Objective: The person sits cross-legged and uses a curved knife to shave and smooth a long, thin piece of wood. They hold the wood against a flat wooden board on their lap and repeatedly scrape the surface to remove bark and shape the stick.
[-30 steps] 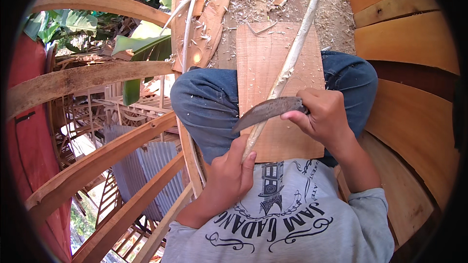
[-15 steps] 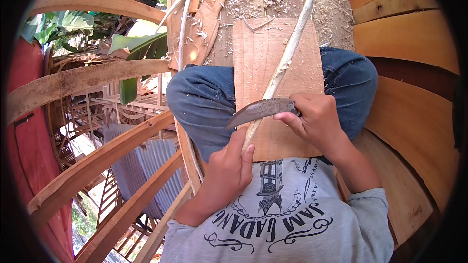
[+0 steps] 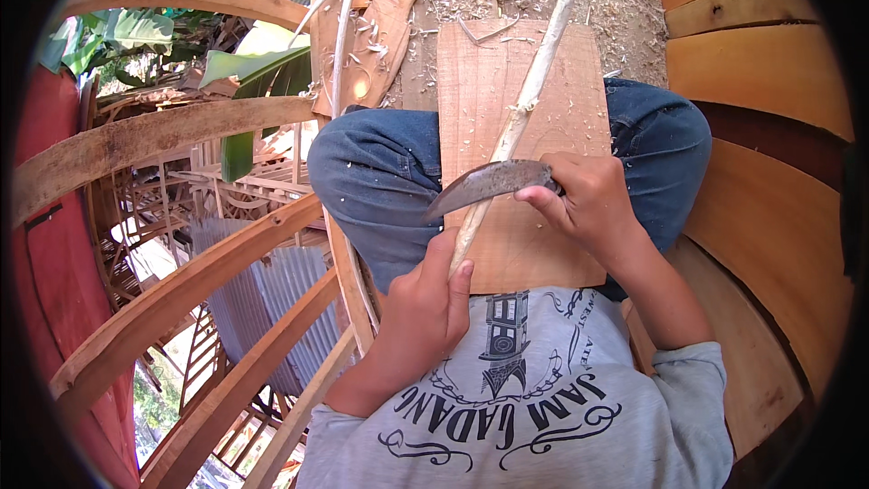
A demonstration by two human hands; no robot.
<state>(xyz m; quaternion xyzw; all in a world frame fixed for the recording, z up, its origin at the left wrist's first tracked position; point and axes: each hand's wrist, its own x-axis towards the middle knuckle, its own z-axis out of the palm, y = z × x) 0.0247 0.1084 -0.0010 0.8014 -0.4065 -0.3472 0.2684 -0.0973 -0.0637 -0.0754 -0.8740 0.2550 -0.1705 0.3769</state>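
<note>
A long pale wooden stick (image 3: 540,68) slants from my lap up past the far edge of the view. Its near end is gripped in my left hand (image 3: 433,299), thumb along the side. My right hand (image 3: 588,196) is closed round the handle of a broad knife with a curved, dark, worn blade (image 3: 493,183). The blade lies across the stick, a little beyond my left hand, its tip pointing left. Under the stick, a flat wooden board (image 3: 566,81) rests over my lap between my knees. Small shavings are scattered on it.
Wood shavings and scraps (image 3: 389,45) litter the plank floor ahead. Wooden rails (image 3: 181,285) run along my left, with corrugated metal sheets (image 3: 294,299) and leaves beyond. A plank wall (image 3: 751,63) stands close on my right. A thin pale strip (image 3: 342,45) lies by the left edge.
The knife and my right hand have moved slightly away from me along the stick. My left hand keeps its hold on the near end. The view has shifted a little.
</note>
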